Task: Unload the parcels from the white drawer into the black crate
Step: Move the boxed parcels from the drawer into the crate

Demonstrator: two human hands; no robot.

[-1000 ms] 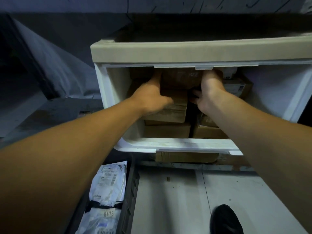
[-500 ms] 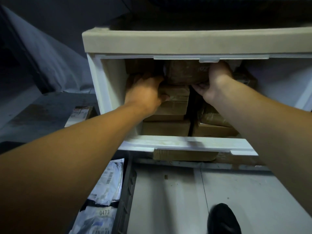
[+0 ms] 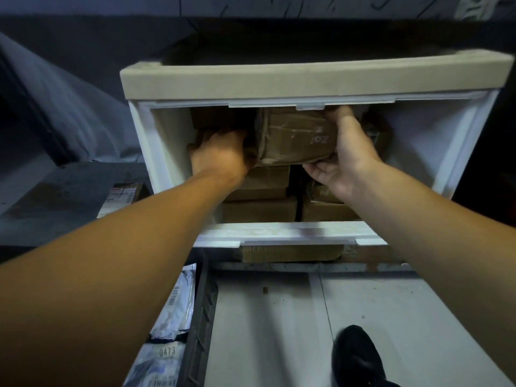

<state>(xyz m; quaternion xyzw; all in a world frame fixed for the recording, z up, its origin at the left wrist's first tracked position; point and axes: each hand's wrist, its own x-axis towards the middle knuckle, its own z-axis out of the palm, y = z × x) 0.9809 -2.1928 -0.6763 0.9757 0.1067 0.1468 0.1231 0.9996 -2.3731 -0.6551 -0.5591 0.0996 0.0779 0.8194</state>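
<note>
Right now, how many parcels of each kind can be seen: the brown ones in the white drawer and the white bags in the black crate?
brown parcel in the right hand: 1
other brown parcels in the white drawer: at least 6
white mailer bags in the black crate: 2
Total: at least 9

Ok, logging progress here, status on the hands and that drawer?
Both hands in white drawer. Right hand and left hand gripping taped brown parcel. More parcels stacked beneath. Black crate below left, path clear.

both hands gripping brown parcel [image 3: 296, 136], white drawer [image 3: 279, 233]
</note>
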